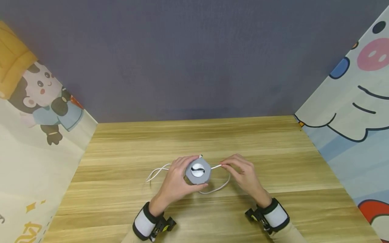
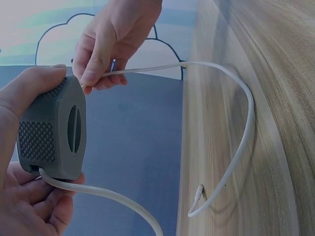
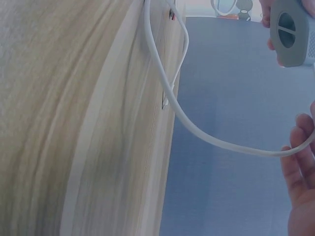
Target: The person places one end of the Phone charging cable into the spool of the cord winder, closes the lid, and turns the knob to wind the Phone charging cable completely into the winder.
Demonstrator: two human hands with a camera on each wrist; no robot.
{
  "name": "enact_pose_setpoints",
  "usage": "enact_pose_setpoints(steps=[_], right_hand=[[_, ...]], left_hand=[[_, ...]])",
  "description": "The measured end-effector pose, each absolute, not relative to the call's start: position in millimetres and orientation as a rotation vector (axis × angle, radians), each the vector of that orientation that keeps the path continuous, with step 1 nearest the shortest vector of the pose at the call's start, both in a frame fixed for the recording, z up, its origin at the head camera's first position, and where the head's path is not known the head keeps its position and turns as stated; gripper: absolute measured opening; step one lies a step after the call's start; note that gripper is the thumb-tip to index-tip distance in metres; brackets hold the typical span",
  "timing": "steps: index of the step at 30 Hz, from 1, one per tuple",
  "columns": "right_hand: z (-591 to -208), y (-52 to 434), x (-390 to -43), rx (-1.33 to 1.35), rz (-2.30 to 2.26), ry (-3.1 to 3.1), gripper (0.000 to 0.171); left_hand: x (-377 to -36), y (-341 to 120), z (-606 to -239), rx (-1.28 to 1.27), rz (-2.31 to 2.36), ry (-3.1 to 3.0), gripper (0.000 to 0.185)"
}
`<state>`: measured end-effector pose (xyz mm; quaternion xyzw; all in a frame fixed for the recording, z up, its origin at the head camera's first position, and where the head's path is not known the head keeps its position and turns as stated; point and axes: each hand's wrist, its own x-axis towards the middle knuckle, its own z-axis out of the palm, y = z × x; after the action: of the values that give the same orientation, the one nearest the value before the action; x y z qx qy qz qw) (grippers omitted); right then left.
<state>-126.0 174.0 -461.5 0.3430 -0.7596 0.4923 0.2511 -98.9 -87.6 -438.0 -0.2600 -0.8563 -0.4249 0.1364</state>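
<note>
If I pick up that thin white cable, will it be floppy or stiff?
The thin white cable is probably floppy, since it sags into curves, but those wide, smooth bends hint at some springiness. Being so thin, it's likely light too.

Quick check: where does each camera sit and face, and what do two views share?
Head: worn on the head, facing forward and down at the table; left hand, right hand and wrist straps show.
Left wrist: on that wrist, facing past the left hand's grey case toward the right hand; both hands show in part.
Right wrist: on that wrist, facing the backdrop past the white cable; parts of both hands show.
Both wrist views share the case and cable.
</note>
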Motion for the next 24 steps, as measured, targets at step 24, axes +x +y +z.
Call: enact_pose_setpoints(steps=[24], right_hand=[[-462.5,176.1,-122.3,0.909,1.337,-2.206,0.039]], left_hand=[[-98.8,-88.7,-436.0,-0.754,-1.250,-2.474,0.086]])
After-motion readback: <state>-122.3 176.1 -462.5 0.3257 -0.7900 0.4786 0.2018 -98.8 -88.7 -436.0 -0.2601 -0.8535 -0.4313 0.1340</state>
